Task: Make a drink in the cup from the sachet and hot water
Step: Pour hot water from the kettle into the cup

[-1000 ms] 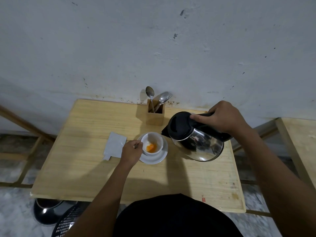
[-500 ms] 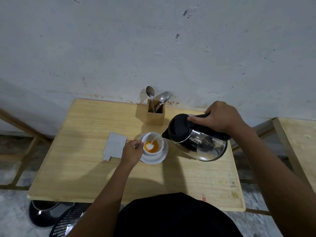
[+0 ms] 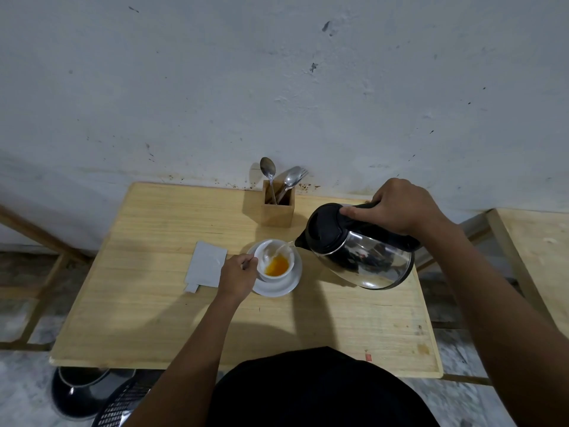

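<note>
A white cup (image 3: 265,266) stands on a white saucer (image 3: 288,286) in the middle of the wooden table (image 3: 154,318). Orange liquid fills the cup's bottom. My left hand (image 3: 237,277) is closed on the cup's handle at its left side. My right hand (image 3: 397,208) grips the black handle of a steel kettle (image 3: 363,257), tilted so that its spout hangs over the cup's right rim. A thin stream of water runs from the spout into the cup. The torn grey sachet (image 3: 206,268) lies flat just left of my left hand.
A wooden holder (image 3: 277,208) with two spoons and a fork stands at the table's back edge by the wall. Another wooden table (image 3: 535,241) is at the right. A black helmet-like object (image 3: 77,392) and a mesh basket (image 3: 123,405) sit on the floor below left.
The kettle has tipped further toward the cup and water now streams in. The orange powder has turned into orange liquid. My left hand stays on the cup's handle.
</note>
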The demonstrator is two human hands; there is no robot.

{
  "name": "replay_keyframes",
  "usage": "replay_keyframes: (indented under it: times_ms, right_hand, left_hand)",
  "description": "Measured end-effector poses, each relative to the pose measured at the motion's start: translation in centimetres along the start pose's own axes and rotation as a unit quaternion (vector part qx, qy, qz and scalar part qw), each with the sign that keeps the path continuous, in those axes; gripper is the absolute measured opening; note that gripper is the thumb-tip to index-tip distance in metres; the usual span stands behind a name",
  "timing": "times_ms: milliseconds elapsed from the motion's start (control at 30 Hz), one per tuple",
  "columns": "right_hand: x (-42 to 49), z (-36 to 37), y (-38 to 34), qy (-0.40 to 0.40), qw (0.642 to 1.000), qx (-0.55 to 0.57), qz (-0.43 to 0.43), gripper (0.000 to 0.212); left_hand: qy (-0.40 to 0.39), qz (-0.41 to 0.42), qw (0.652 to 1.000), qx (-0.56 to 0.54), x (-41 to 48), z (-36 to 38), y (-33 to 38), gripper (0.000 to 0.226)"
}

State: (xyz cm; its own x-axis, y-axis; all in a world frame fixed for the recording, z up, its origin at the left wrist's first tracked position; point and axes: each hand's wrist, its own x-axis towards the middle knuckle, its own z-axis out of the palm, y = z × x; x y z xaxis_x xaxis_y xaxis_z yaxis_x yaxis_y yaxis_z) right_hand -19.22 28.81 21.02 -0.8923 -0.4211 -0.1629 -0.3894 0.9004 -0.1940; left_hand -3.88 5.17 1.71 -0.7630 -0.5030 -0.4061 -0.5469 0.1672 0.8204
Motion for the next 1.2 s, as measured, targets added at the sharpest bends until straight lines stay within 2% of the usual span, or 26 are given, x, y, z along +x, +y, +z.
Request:
replay_keyframes:
  times_ms: [1200]
  right_hand:
    - [-0.9,-3.1,-0.5,0.005,1.0,-0.017,0.022,0.078]
  left_hand:
    - [-0.008,0.014,0.999,0.028,-0.1,-0.2,0.5,0.023]
